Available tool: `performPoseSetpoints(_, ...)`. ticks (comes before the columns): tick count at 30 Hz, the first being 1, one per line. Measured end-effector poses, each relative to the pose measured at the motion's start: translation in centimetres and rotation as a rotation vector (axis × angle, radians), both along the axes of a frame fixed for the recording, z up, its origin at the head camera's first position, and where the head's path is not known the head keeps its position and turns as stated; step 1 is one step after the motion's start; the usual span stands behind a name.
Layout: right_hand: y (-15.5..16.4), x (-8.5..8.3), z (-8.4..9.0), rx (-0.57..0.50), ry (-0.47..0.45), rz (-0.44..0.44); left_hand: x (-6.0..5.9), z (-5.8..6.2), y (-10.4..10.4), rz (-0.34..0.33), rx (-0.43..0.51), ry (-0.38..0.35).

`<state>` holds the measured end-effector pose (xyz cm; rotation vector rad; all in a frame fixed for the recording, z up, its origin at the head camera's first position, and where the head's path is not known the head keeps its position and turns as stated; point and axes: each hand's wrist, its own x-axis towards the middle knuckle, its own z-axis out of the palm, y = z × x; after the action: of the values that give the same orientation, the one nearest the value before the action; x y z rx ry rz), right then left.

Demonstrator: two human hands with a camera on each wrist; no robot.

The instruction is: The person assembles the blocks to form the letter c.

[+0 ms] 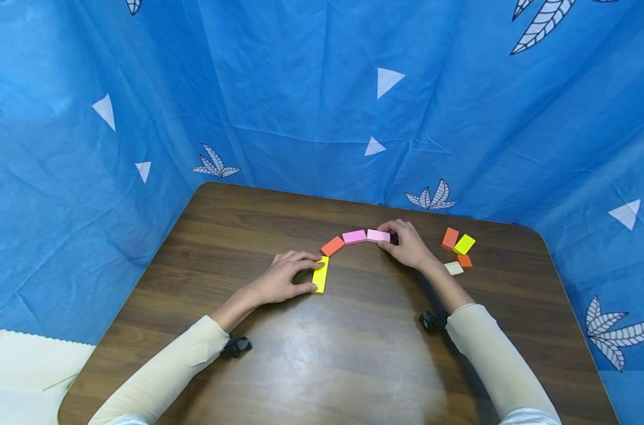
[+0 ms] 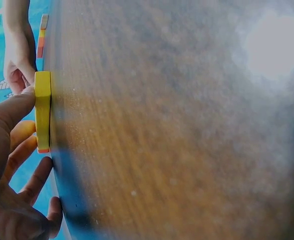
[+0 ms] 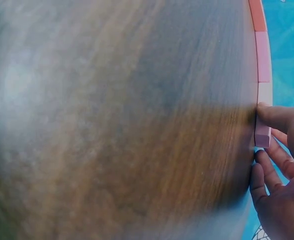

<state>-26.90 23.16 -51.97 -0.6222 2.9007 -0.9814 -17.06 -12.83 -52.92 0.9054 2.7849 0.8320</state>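
On the brown table [image 1: 353, 354] | left hand [image 1: 284, 280] pinches yellow block [image 1: 320, 275], long axis running away from the person, at arc's left end | right hand [image 1: 407, 245] grips pale pink block [image 1: 378, 236] at arc's right end | spare blocks [image 1: 458, 251] just right of right hand

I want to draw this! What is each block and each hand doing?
left hand: holds the yellow block, flat on the table
right hand: pinches the light pink block, the arc's end
orange block: flat, in the arc
pink block: flat, in the arc
four spare blocks: lying loose, untouched
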Motion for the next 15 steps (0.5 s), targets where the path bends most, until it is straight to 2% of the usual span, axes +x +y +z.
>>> performPoseSetpoints(15, 1.1, 0.4, 0.3, -0.03, 0.003, 0.0, -0.1, 0.0, 0.0, 0.0, -0.006, 0.006)
